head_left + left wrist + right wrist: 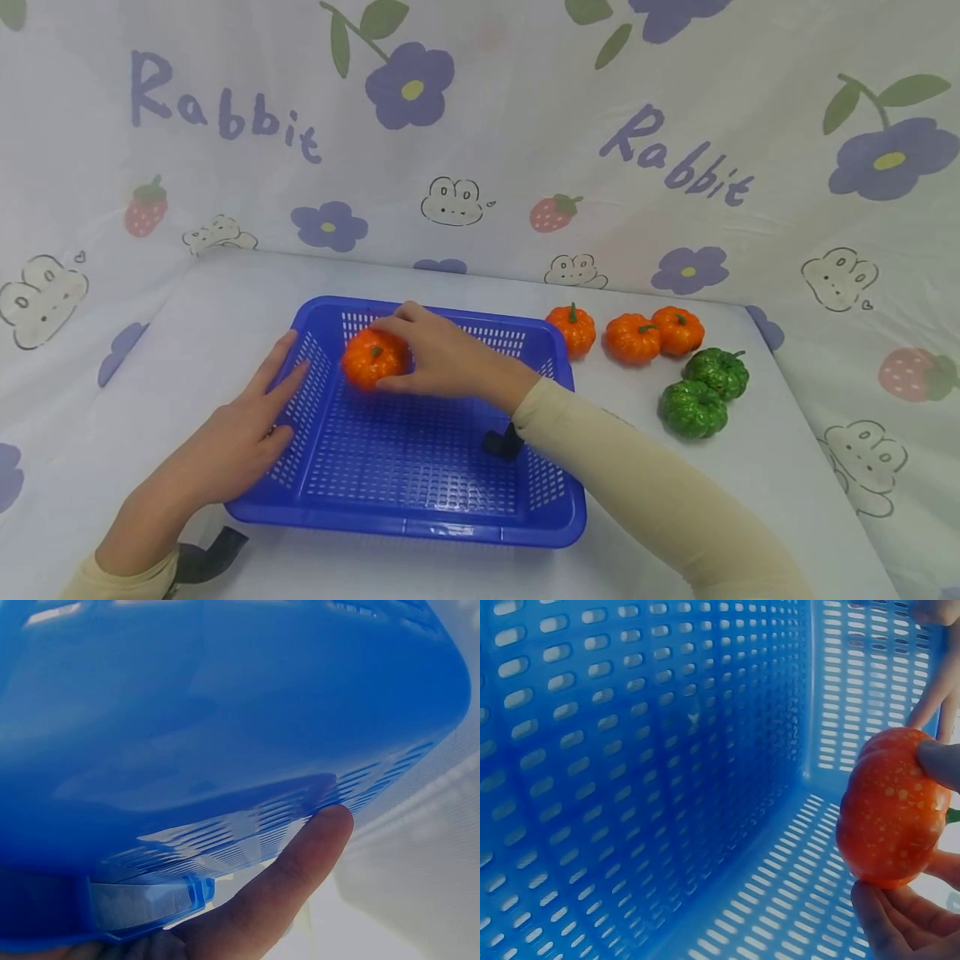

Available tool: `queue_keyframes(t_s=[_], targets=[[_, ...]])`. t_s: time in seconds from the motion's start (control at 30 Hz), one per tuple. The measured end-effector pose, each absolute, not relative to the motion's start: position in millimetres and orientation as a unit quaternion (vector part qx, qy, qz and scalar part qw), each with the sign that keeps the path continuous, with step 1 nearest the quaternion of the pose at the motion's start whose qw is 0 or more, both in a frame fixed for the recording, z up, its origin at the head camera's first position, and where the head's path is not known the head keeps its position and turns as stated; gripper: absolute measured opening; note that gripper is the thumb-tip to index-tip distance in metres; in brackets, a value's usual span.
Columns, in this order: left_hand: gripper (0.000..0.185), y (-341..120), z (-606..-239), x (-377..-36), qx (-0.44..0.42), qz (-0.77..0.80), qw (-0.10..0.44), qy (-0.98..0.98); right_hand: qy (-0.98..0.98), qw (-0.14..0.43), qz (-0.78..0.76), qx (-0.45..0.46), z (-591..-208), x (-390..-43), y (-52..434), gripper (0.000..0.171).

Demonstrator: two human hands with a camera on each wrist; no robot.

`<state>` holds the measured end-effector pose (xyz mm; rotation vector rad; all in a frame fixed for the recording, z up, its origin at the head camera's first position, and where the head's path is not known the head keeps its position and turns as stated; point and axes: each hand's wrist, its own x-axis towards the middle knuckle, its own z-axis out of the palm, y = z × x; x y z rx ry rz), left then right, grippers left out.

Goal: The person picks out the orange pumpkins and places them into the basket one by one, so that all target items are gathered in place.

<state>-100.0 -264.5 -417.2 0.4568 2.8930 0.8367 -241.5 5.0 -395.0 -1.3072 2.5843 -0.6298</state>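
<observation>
Orange pumpkin (372,358): held in the right hand (442,358), fingers curled over its top and thumb under its near side. It sits inside the blue basket (420,500), at the far left corner, low over the perforated floor. The right wrist view shows the same orange pumpkin (891,806) pinched between fingertips (939,761) and the lower fingers, close to the basket wall; I cannot tell whether it touches the floor yet.

Left hand (243,433): flat and relaxed, fingers straight, pressed against the outside of the basket's left wall, holding nothing. The left wrist view confirms one straight finger (300,877) lying along the blue plastic.

Beyond the right hand, outside the basket, on the table (787,500): three more orange pumpkins in a row, the nearest one (572,327) just beside the basket's far right corner, then a touching pair (633,337) (678,329). Nearer the viewer from that pair, two green pumpkins (718,372) (692,408), touching each other.

Judgement on progress: an early stage. The basket otherwise looks empty, so this appears to be the first pumpkin going in; it is not yet released, and five remain on the table.

A dark wrist strap (502,442) shows below the right sleeve.
</observation>
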Motion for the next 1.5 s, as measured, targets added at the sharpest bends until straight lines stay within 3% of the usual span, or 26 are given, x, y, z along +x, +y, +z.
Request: queue_keyframes(t_s=[1.5], targets=[[0.070, -259, -422, -94, 0.145, 0.271, 0.044, 0.951, 0.869, 0.102, -0.148, -0.460, -423, -236, -5, 0.070]])
